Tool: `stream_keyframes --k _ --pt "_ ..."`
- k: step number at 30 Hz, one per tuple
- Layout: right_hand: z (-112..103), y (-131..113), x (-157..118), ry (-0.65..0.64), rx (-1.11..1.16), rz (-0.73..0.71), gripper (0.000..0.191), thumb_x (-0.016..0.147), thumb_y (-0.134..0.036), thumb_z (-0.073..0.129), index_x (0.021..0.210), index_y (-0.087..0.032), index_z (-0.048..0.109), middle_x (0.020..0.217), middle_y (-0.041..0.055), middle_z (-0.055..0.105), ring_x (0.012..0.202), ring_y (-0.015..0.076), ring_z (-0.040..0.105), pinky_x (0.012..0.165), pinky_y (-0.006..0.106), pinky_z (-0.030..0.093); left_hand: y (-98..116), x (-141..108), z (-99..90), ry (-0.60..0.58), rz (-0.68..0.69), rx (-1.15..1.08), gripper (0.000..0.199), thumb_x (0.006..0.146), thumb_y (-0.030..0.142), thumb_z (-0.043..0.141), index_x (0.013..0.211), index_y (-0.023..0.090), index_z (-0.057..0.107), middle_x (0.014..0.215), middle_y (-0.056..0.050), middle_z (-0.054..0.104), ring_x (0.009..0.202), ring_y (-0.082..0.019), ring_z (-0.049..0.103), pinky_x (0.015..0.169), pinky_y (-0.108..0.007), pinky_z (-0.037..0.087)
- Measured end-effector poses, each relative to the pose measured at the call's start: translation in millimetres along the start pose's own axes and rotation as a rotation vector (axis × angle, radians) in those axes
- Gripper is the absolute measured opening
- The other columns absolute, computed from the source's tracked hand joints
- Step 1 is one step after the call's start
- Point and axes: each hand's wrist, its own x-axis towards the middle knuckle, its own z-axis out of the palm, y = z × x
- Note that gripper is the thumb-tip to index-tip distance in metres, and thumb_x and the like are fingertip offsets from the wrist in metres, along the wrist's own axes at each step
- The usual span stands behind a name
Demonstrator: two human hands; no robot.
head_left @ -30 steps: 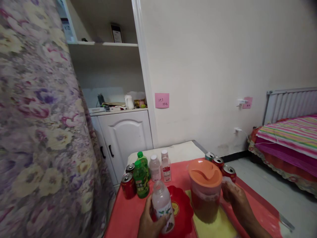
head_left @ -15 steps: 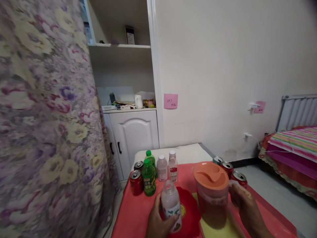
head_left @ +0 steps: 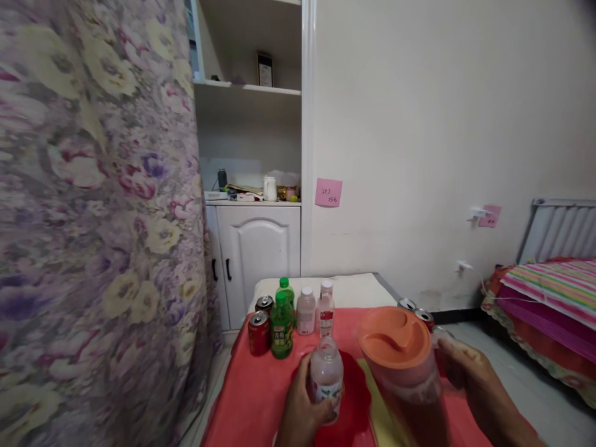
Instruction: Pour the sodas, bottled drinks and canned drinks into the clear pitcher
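My left hand (head_left: 307, 397) is wrapped round a clear bottle (head_left: 327, 375) with a printed label and an uncapped mouth, above the red scalloped plate (head_left: 356, 397). My right hand (head_left: 465, 366) grips the handle of a pitcher (head_left: 407, 385) with an orange lid (head_left: 395, 338). The pitcher is tilted, its top leaning left toward the bottle, and its lower part is smeared by motion. No stream shows between pitcher and bottle. A yellow mat (head_left: 382, 406) lies under and beside the pitcher.
Green bottles (head_left: 282, 329), white-capped bottles (head_left: 306, 313) and cans (head_left: 259, 333) stand at the table's back left. More cans (head_left: 424, 318) stand behind the pitcher, partly hidden. A floral curtain (head_left: 107, 186) hangs at left, and a bed (head_left: 549, 304) is at right.
The pitcher has gone from upright to tilted left, with my right hand still on its handle. My left hand and the bottle have shifted slightly right in view; the camera has turned a little left.
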Motion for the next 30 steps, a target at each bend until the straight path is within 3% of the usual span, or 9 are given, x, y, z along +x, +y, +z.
stream_keyframes --k 9,18,22,30 --pt "9.3 -32.6 -0.5 -0.095 -0.143 0.009 0.054 0.071 -0.071 0.066 0.057 -0.022 0.048 0.053 -0.0074 0.026 0.053 0.0107 0.021 0.049 0.027 0.018 4.1 -4.3 5.9 -0.018 -0.033 0.015 0.077 0.050 0.008 0.066 0.126 0.017 0.054 0.123 -0.013 0.071 0.116 -0.034 0.063 0.095 -0.039 0.052" --pt "18.2 -53.0 1.7 -0.162 -0.221 -0.009 0.055 0.071 -0.072 0.065 0.060 -0.021 0.048 0.056 -0.0064 0.029 0.055 0.0107 0.021 0.051 0.026 0.018 5.4 -6.6 5.6 -0.055 -0.030 0.029 0.078 0.051 0.006 0.066 0.127 0.016 0.051 0.127 -0.015 0.069 0.115 -0.033 0.064 0.097 -0.038 0.051" --pt "22.6 -58.1 3.9 -0.174 -0.223 -0.010 0.054 0.069 -0.070 0.067 0.059 -0.021 0.048 0.055 -0.0062 0.031 0.055 0.0108 0.022 0.051 0.027 0.023 6.1 -6.8 4.9 -0.070 -0.032 -0.004 0.076 0.052 0.006 0.066 0.126 0.018 0.053 0.126 -0.013 0.070 0.115 -0.033 0.065 0.096 -0.037 0.051" --pt "24.3 -65.0 9.5 -0.224 -0.335 -0.079 0.055 0.071 -0.070 0.065 0.056 -0.020 0.050 0.055 -0.0046 0.035 0.055 0.0118 0.027 0.052 0.027 0.022 2.0 -5.7 5.0 -0.066 -0.045 -0.023 0.079 0.049 0.001 0.065 0.125 0.020 0.056 0.126 -0.011 0.070 0.116 -0.032 0.064 0.098 -0.036 0.050"
